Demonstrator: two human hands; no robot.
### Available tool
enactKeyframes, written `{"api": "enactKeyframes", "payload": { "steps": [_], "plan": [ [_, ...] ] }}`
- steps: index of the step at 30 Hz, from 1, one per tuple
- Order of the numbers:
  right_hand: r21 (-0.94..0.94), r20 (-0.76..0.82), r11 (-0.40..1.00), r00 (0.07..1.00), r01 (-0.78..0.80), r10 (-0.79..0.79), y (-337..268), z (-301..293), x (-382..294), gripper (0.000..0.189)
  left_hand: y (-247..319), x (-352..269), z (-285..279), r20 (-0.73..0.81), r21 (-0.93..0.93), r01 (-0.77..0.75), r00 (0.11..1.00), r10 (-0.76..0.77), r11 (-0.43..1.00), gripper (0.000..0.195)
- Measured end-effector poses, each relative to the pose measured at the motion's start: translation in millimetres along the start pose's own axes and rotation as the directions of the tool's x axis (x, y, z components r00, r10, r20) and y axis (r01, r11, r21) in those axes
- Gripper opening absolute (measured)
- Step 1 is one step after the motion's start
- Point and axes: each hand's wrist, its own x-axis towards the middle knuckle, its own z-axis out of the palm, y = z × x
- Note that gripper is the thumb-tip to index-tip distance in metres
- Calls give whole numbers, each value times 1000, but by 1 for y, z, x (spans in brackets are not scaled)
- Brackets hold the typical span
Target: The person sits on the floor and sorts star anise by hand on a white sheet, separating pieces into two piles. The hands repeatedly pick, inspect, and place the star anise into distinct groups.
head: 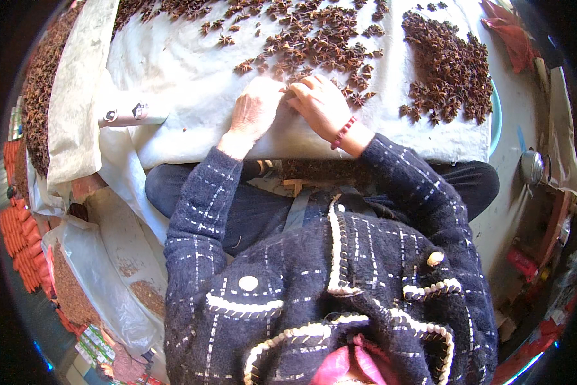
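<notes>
My left hand (pixel 257 109) and my right hand (pixel 323 107), the latter with a red bead bracelet (pixel 343 133) at its wrist, meet at the fingertips over a table covered in white cloth (pixel 187 91). Between the fingertips shows a small dark brown piece of star anise (pixel 287 95), mostly hidden by the fingers. Just beyond the hands spreads a loose scatter of dried star anise (pixel 317 41), some pods lying right against my right fingers. A denser heap of star anise (pixel 449 72) lies apart from it, to the right.
A white cylinder (pixel 134 114) with dark marks lies at the cloth's left. Beyond a pale sheet (pixel 76 96) is a brown dried mass (pixel 42 91). A light blue rim (pixel 496 118) shows beside the right table edge. Red sacks (pixel 23 240) and a metal vessel (pixel 532 167) stand farther out.
</notes>
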Motion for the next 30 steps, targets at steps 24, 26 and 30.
{"api": "enactKeyframes", "payload": {
  "steps": [24,26,30],
  "plan": [
    [171,-43,978,993,120,-114,-98,46,12,24,0,-58,-95,197,780,50,926,-321,624,12],
    [158,-52,980,992,124,-118,-65,31,14,25,4,-31,-82,194,779,11,947,-257,627,10],
    [62,-149,996,987,68,-58,10,-37,46,22,45,58,-66,58,610,28,995,-80,792,7]
  ]
}}
